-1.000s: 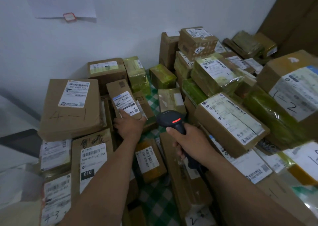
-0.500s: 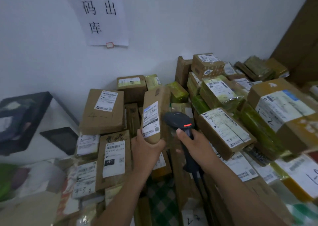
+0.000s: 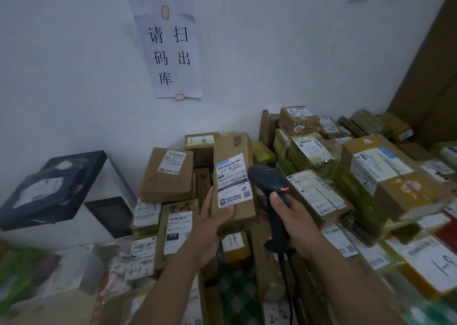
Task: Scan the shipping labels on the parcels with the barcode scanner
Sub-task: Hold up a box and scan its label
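My left hand (image 3: 210,228) grips the lower end of a narrow brown cardboard parcel (image 3: 231,149) and holds it upright above the pile. Its white shipping label (image 3: 232,180) faces me. My right hand (image 3: 295,219) holds a black barcode scanner (image 3: 268,180) by the handle, just right of the parcel. A red light glows on the scanner's head, and its cable hangs down between my arms.
Several labelled cardboard parcels (image 3: 167,174) and green-wrapped packets (image 3: 311,151) are heaped against the white wall. More boxes (image 3: 378,166) fill the right side. A dark tray (image 3: 49,188) sits at the left. A paper sign (image 3: 169,47) hangs on the wall.
My left hand has lifted the narrow parcel out of the pile and turned its label toward me. The scanner has come up beside it. My head has tilted upward.
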### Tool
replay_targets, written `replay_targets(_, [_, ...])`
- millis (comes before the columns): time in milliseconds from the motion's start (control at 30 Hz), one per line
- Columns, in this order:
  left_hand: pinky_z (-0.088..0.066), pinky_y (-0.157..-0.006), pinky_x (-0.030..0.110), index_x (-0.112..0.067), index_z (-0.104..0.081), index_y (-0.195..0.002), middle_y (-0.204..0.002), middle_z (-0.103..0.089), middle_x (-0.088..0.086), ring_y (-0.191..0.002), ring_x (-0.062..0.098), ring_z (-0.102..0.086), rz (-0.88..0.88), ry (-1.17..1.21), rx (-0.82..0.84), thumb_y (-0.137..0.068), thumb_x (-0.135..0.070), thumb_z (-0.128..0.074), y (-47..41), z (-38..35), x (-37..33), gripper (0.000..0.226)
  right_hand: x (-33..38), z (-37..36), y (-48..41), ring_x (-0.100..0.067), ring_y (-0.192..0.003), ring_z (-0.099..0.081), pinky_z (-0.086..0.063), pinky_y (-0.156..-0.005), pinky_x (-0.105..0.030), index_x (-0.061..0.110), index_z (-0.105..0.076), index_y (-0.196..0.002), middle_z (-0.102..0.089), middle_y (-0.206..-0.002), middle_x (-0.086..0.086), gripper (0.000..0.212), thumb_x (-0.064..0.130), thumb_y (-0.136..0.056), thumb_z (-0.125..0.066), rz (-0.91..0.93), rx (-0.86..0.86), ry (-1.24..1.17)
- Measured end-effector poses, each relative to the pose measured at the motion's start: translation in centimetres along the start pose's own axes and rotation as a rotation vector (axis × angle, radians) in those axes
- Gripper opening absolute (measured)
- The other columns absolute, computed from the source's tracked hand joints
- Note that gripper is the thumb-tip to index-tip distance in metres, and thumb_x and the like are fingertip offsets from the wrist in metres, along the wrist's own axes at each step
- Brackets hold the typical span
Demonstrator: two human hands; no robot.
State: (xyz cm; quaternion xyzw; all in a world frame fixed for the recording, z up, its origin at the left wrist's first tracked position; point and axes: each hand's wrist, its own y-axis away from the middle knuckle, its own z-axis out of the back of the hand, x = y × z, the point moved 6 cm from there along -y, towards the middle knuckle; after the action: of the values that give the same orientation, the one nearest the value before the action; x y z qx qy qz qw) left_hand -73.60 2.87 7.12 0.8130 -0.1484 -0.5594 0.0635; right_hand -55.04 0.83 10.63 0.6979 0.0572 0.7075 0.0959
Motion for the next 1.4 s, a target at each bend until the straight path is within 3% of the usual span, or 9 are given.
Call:
replay_targets(100, [-0.057, -0.086, 0.049, -0.031, -0.038, -0.146, -0.120, -0.070, 0.007, -0.108, 0.030, -0.068, 0.049, -0.040, -0.065, -0.066, -0.003, -0.079, 0.1, 1.8, 0.0, 0.094, 0.6, -0.7, 0.4, -0.011, -0.079, -0.071, -0.052, -0.067, -0.024, 0.021, -0.067, -0.099, -0.074, -0.083, 0.003, 0.029, 0.047, -0.093, -0.056, 0.025, 0.041, 0.066])
replay_targets(167, [-0.055, -0.092, 0.051, -0.033, -0.028, -0.152, -0.134, -0.060, 0.004, -0.118, 0.028, -0.060, -0.020, -0.257, -0.191, -0.064, -0.005, -0.087, 0.5, 3.4, -0.8, 0.110, 1.2, -1.1, 0.7, -0.010, -0.061, -0.069, -0.050, -0.053, -0.020, 0.015, -0.064, -0.101, -0.073, -0.079, -0.002, 0.028, 0.041, -0.097, -0.054, 0.029, 0.054, 0.089])
replay_targets(267, [-0.052, -0.097, 0.045, -0.037, -0.017, -0.155, -0.149, -0.042, -0.003, -0.132, 0.022, -0.046, -0.144, -0.569, -0.339, -0.066, -0.025, -0.091, 1.4, 5.1, -2.2, 0.117, 1.7, -1.0, 0.9, -0.024, -0.056, -0.062, -0.051, -0.051, -0.031, 0.010, -0.064, -0.095, -0.074, -0.084, -0.017, 0.040, 0.048, -0.096, -0.053, 0.025, 0.086, 0.128])
replay_targets(400, [-0.053, -0.094, 0.056, -0.055, -0.011, -0.148, -0.144, -0.047, 0.001, -0.128, 0.026, -0.052, -0.228, -0.769, -0.523, -0.042, -0.068, -0.083, 1.0, 8.7, -1.8, 0.129, 1.8, -0.7, 0.9, -0.020, -0.050, -0.055, -0.045, -0.047, -0.028, 0.006, -0.063, -0.093, -0.067, -0.072, -0.015, 0.048, 0.053, -0.092, -0.054, -0.007, 0.116, 0.070])
replay_targets(600, [-0.048, -0.099, 0.059, -0.054, -0.003, -0.151, -0.149, -0.041, 0.008, -0.131, 0.030, -0.048, -0.239, -0.808, -0.550, -0.036, -0.083, -0.076, 0.9, 10.0, -1.1, 0.139, 2.4, -1.3, 1.3, -0.020, -0.046, -0.051, -0.042, -0.046, -0.026, 0.004, -0.064, -0.092, -0.064, -0.069, -0.017, 0.060, 0.063, -0.083, -0.055, -0.004, 0.178, 0.030])
replay_targets(833, [-0.036, -0.110, 0.056, -0.039, -0.009, -0.156, -0.152, -0.027, 0.014, -0.138, 0.034, -0.030, -0.207, -0.826, -0.543, -0.066, -0.032, -0.089, 2.2, 8.2, -1.8, 0.121, 3.4, -1.8, 1.9, -0.017, -0.045, -0.054, -0.044, -0.047, -0.026, 0.004, -0.062, -0.082, -0.063, -0.057, -0.007, 0.058, 0.059, -0.092, -0.049, -0.003, 0.221, 0.157])
replay_targets(1233, [-0.040, -0.103, 0.042, -0.032, -0.010, -0.156, -0.152, -0.028, 0.009, -0.136, 0.028, -0.035, -0.222, -0.819, -0.462, -0.075, -0.023, -0.084, 2.0, 5.8, -0.8, 0.111, 4.5, 0.1, 1.8, -0.018, -0.044, -0.055, -0.044, -0.045, -0.025, 0.004, -0.062, -0.086, -0.066, -0.063, -0.012, 0.054, 0.056, -0.093, -0.050, 0.013, 0.175, 0.133])
replay_targets(1333, [-0.050, -0.085, 0.020, -0.038, -0.017, -0.148, -0.126, -0.047, -0.016, -0.115, 0.010, -0.050, -0.214, -0.689, -0.360, -0.079, -0.016, -0.081, 0.8, 4.4, 0.0, 0.096, 5.1, 2.3, 1.1, -0.021, -0.046, -0.055, -0.045, -0.046, -0.028, 0.003, -0.062, -0.084, -0.067, -0.069, -0.017, 0.055, 0.056, -0.093, -0.051, 0.026, 0.065, 0.064])
replay_targets(1400, [-0.052, -0.077, 0.018, -0.034, -0.018, -0.151, -0.125, -0.047, -0.018, -0.106, 0.007, -0.054, -0.170, -0.632, -0.281, -0.082, -0.018, -0.078, -0.6, 3.4, 0.8, 0.093, 5.8, 4.2, 0.1, -0.024, -0.047, -0.055, -0.046, -0.049, -0.030, 0.002, -0.064, -0.077, -0.065, -0.068, -0.020, 0.061, 0.059, -0.092, -0.050, 0.025, -0.012, 0.012])
